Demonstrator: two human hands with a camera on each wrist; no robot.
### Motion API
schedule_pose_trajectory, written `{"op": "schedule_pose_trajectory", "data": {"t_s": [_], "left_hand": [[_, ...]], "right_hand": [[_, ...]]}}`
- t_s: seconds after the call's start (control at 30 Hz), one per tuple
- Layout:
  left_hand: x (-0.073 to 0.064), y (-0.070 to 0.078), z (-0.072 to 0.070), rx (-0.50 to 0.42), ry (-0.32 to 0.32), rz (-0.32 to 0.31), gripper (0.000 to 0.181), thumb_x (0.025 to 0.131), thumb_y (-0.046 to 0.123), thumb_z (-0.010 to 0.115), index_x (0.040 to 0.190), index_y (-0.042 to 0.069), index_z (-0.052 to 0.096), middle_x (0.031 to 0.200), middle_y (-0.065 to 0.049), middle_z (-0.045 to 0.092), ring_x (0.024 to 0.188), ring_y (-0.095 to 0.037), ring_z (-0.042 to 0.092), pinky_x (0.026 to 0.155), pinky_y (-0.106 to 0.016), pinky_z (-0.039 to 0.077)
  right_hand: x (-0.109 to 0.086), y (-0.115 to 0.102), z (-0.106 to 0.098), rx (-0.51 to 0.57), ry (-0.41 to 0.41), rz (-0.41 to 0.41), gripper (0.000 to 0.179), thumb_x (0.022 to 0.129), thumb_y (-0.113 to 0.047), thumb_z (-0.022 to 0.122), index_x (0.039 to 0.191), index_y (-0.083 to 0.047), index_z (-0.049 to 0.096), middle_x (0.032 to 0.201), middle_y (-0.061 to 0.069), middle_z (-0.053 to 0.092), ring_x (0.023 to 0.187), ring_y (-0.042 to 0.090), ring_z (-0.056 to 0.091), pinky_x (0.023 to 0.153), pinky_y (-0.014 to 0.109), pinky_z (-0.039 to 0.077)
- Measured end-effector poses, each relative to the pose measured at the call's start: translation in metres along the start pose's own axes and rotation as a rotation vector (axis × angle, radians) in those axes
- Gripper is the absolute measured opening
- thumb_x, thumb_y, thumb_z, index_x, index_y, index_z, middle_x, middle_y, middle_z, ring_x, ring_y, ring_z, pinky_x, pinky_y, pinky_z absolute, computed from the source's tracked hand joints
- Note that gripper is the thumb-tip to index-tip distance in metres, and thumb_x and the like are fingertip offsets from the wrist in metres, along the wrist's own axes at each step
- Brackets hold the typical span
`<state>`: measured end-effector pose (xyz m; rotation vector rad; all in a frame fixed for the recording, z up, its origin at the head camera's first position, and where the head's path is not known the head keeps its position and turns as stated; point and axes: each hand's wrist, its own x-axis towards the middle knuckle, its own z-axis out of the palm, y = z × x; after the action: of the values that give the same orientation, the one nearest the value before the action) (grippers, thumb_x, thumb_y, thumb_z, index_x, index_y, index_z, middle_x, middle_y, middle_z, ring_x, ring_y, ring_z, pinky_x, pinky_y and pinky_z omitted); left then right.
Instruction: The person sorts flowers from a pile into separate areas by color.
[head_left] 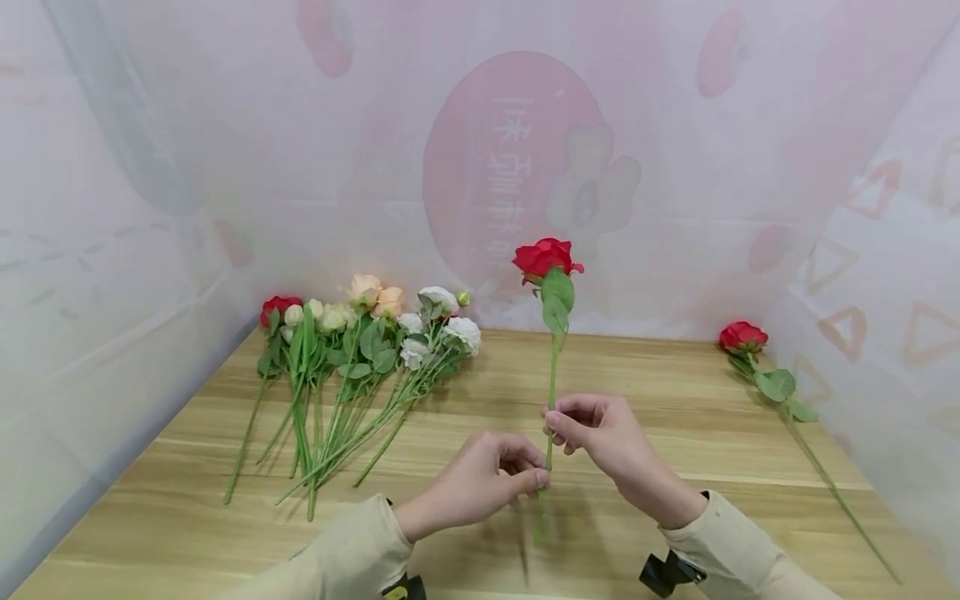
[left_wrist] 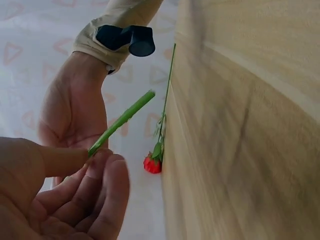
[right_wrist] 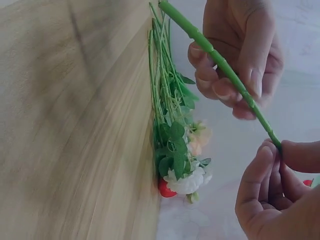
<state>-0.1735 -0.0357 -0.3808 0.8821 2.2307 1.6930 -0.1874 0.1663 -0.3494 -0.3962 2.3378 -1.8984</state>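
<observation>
Both my hands are on one red rose [head_left: 557, 308], held in front of me over the wooden table [head_left: 645, 375], bloom up, stem close to upright with a slight lean. My right hand [head_left: 615, 446] has the higher grip: thumb and fingertips pinched narrow on the bare stem, below the big leaves. My left hand [head_left: 474, 485] takes the stem lower down, thumb and forefinger drawn together on it, the other fingers loosely bent. The hands are near each other, a short run of stem between them. Seen from the left wrist, the bottom end of the stem juts past my left thumb, apart from the tabletop. To the right, a second rose [head_left: 780, 385], also red, lies on the table, bloom toward the far edge, stem running slantwise back to the near side. To the left, a loose flower bunch [head_left: 352, 358] lies spread, stems toward me, fanned and crossing: red bloom [head_left: 279, 308] outermost, peach blooms [head_left: 365, 289] in the middle, white blooms [head_left: 462, 335] nearest the held rose. Behind it all, a pale backdrop [head_left: 360, 183] with a pink circle [head_left: 480, 167]. Beige sleeves [head_left: 360, 542] at both wrists; black device [head_left: 666, 575] under the right one.
</observation>
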Motion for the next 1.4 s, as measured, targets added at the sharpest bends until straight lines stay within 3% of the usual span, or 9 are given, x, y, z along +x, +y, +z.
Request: {"op": "schedule_pose_trajectory", "data": {"t_s": [0.13, 0.27, 0.43, 0.7, 1.0, 1.2, 1.3, 1.4], "left_hand": [[-0.006, -0.002, -0.012, 0.101, -0.033, -0.015, 0.007, 0.095, 0.015, 0.067, 0.098, 0.011, 0.072, 0.084, 0.002, 0.069, 0.076, -0.013, 0.064, 0.064, -0.031, 0.055], [-0.013, -0.002, -0.031, 0.218, -0.021, -0.039, 0.012, 0.097, 0.022, 0.064, 0.105, 0.015, 0.071, 0.090, 0.010, 0.067, 0.083, -0.009, 0.062, 0.072, -0.030, 0.051], [-0.019, 0.001, -0.052, 0.290, 0.017, -0.059, 0.018, 0.099, 0.026, 0.062, 0.109, 0.013, 0.069, 0.092, 0.009, 0.067, 0.085, -0.011, 0.063, 0.071, -0.034, 0.050], [-0.024, 0.001, -0.069, 0.343, 0.017, -0.070, 0.019, 0.099, 0.027, 0.061, 0.110, 0.014, 0.069, 0.095, 0.009, 0.066, 0.089, -0.009, 0.062, 0.077, -0.036, 0.050], [-0.026, 0.007, -0.083, 0.397, 0.024, -0.120, 0.025, 0.100, 0.033, 0.060, 0.115, 0.013, 0.067, 0.098, 0.008, 0.065, 0.092, -0.011, 0.061, 0.077, -0.038, 0.049], [-0.029, 0.006, -0.084, 0.422, 0.022, -0.105, 0.022, 0.100, 0.029, 0.060, 0.113, 0.013, 0.067, 0.095, 0.009, 0.065, 0.091, -0.010, 0.061, 0.080, -0.039, 0.049], [-0.030, 0.005, -0.086, 0.436, 0.020, -0.100, 0.020, 0.100, 0.028, 0.060, 0.112, 0.013, 0.068, 0.094, 0.010, 0.065, 0.090, -0.009, 0.061, 0.079, -0.038, 0.049], [-0.030, 0.006, -0.087, 0.452, 0.023, -0.104, 0.020, 0.100, 0.029, 0.060, 0.111, 0.014, 0.068, 0.094, 0.010, 0.065, 0.090, -0.009, 0.061, 0.079, -0.038, 0.049]], "right_hand": [[-0.005, 0.004, -0.010, -0.116, 0.024, -0.057, 0.016, 0.094, -0.013, 0.069, 0.097, 0.003, 0.070, 0.084, 0.015, 0.067, 0.074, 0.025, 0.062, 0.064, 0.034, 0.053], [-0.010, 0.011, -0.031, -0.302, 0.095, -0.105, 0.013, 0.093, -0.009, 0.070, 0.098, 0.002, 0.072, 0.080, 0.011, 0.068, 0.069, 0.022, 0.062, 0.059, 0.032, 0.053], [-0.015, 0.018, -0.071, -0.541, 0.212, -0.116, 0.014, 0.092, -0.008, 0.070, 0.101, 0.003, 0.073, 0.078, 0.005, 0.068, 0.067, 0.018, 0.062, 0.056, 0.029, 0.051], [-0.022, 0.022, -0.141, -0.852, 0.350, -0.093, 0.018, 0.092, -0.009, 0.069, 0.101, 0.006, 0.073, 0.081, 0.009, 0.070, 0.067, 0.020, 0.062, 0.055, 0.032, 0.048], [-0.017, 0.042, -0.214, -0.961, 0.378, -0.117, 0.011, 0.086, 0.005, 0.062, 0.087, 0.012, 0.071, 0.074, 0.020, 0.067, 0.055, 0.020, 0.053, 0.050, 0.034, 0.043], [-0.022, 0.057, -0.244, -0.971, 0.323, -0.013, 0.016, 0.085, 0.004, 0.057, 0.082, 0.010, 0.071, 0.065, 0.013, 0.064, 0.048, 0.016, 0.036, 0.046, 0.031, 0.032], [-0.022, 0.065, -0.254, -1.013, 0.305, -0.001, 0.018, 0.086, 0.001, 0.059, 0.072, 0.004, 0.071, 0.060, 0.006, 0.061, 0.050, 0.016, 0.039, 0.049, 0.032, 0.035], [-0.021, 0.071, -0.259, -1.047, 0.292, -0.013, 0.026, 0.083, 0.002, 0.058, 0.058, -0.004, 0.062, 0.052, -0.001, 0.049, 0.049, 0.015, 0.034, 0.050, 0.032, 0.032]]}}
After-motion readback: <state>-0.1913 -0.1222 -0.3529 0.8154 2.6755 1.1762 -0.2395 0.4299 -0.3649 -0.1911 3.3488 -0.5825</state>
